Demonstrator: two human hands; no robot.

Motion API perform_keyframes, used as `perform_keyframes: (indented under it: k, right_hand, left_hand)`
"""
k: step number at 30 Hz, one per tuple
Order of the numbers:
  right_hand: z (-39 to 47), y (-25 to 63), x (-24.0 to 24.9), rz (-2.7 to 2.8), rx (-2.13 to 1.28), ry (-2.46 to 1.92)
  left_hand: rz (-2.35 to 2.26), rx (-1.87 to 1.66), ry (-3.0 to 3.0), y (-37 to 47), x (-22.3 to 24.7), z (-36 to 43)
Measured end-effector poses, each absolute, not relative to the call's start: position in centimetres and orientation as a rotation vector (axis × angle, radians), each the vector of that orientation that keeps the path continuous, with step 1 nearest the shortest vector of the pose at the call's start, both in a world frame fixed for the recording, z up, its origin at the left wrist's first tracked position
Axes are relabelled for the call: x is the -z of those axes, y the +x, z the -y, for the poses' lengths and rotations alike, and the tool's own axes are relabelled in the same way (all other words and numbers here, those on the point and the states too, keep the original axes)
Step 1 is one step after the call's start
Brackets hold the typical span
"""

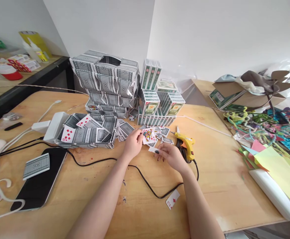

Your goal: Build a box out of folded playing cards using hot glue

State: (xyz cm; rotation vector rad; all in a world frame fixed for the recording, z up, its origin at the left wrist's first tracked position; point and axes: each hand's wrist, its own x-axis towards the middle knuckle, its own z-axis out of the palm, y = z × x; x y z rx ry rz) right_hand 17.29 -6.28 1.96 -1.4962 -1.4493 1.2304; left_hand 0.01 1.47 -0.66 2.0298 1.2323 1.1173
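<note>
My left hand (133, 144) pinches a playing card (148, 136), a face card with red marks, above a loose pile of cards. Between thumb and fingers of my right hand (172, 156) is a second card (153, 150), mostly white where it shows. Just right of the pile lies a yellow glue gun (186, 144), its nozzle pointing up and left. A two of diamonds (172, 199) rests face up near my right forearm. To the left, an open box made of cards (89, 145) holds several loose cards.
Behind stand a stacked structure built of cards (110, 79) and several boxed decks (150, 103). The glue gun's black cord (145, 179) crosses under my forearms. At left lies a phone (44, 182) with a card on it; at right are coloured papers (276, 162) and pipe cleaners (264, 122).
</note>
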Motion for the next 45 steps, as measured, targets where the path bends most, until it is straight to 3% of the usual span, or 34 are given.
perform_keyframes:
  k: [10, 19, 33, 45]
  right_hand:
    - [5.6, 17.0, -1.9, 1.03, -1.094, -1.363]
    - [5.3, 16.5, -1.2, 0.984, -1.022, -1.364]
    - [5.8, 16.6, -1.0, 1.136, -0.777, -1.526]
    - [6.7, 15.8, -1.8, 1.471, -0.473, -1.547]
  left_hand:
    - [-0.989, -1.079, 1.962, 0.3, 0.6, -1.2]
    - [-0.932, -1.06, 1.87, 0.4, 0.3, -1.1]
    - [-0.598, -0.925, 1.196, 0.7, -0.1, -0.6]
    - [-0.73, -0.734, 1.34, 1.0, -0.3, -0.7]
